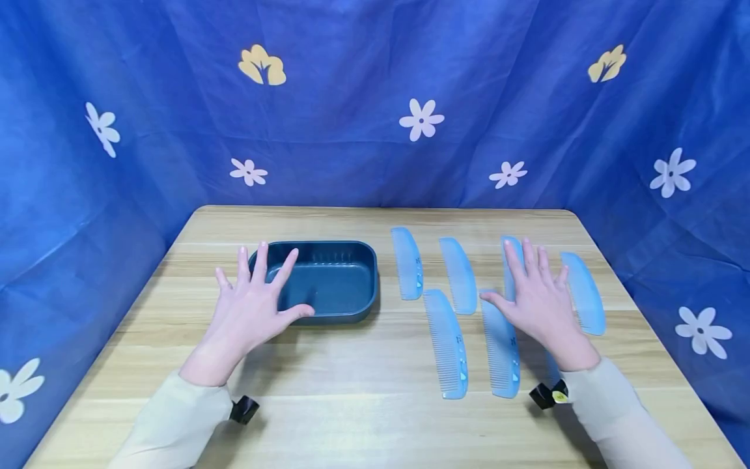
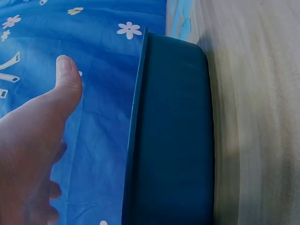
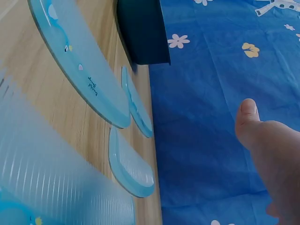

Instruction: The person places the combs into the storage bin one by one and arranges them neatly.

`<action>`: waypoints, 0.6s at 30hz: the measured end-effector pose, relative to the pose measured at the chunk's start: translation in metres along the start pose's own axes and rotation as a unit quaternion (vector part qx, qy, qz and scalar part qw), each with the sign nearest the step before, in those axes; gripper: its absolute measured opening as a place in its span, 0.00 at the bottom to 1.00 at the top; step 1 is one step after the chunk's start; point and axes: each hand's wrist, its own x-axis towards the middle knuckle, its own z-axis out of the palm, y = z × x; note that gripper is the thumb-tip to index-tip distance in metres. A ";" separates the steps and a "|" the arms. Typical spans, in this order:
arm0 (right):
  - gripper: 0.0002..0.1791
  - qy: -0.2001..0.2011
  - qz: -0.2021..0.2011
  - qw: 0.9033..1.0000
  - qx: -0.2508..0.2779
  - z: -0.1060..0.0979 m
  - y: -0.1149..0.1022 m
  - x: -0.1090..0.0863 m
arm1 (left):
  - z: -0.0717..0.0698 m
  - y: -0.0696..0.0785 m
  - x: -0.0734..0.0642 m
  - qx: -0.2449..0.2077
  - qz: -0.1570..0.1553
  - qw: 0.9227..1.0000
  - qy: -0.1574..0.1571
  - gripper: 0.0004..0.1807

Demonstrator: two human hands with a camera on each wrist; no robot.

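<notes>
My left hand [image 1: 249, 306], fingers spread, hovers over the left end of a dark teal rectangular tray [image 1: 328, 319] and holds nothing. In the left wrist view the thumb stands apart from the tray's wall [image 2: 173, 122]. My right hand [image 1: 539, 299] is also spread out, above several light blue combs on the table's right half. It partly covers a back-row comb [image 1: 508, 251] and a front-row comb [image 1: 500, 352]. Other combs lie beside it: one to its right [image 1: 584, 293], and a comb [image 1: 459, 277] and another comb [image 1: 446, 345] to its left. A further comb is mostly hidden under the right wrist.
The wooden table [image 1: 351, 410] has a back edge against a blue curtain [image 1: 351, 130] with flowers. A comb [image 1: 407, 264] lies just right of the tray. Small black devices [image 1: 244, 410] are worn at both wrists.
</notes>
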 end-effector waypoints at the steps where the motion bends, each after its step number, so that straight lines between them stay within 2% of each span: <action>1: 0.54 0.000 -0.001 1.000 0.002 0.000 -0.001 0.001 | -0.001 -0.001 0.000 -0.003 -0.001 1.000 -0.001 0.55; 9: 0.50 -0.008 -0.005 1.000 0.014 -0.003 -0.009 0.005 | -0.014 -0.017 -0.005 -0.047 -0.033 0.998 -0.004 0.52; 14: 0.48 -0.017 0.012 0.997 0.076 -0.003 -0.015 0.012 | -0.017 -0.028 -0.010 -0.091 -0.052 0.994 -0.022 0.51; 18: 0.47 0.004 0.019 0.992 0.123 0.000 -0.022 0.019 | -0.019 -0.038 -0.011 -0.134 -0.073 0.988 -0.011 0.49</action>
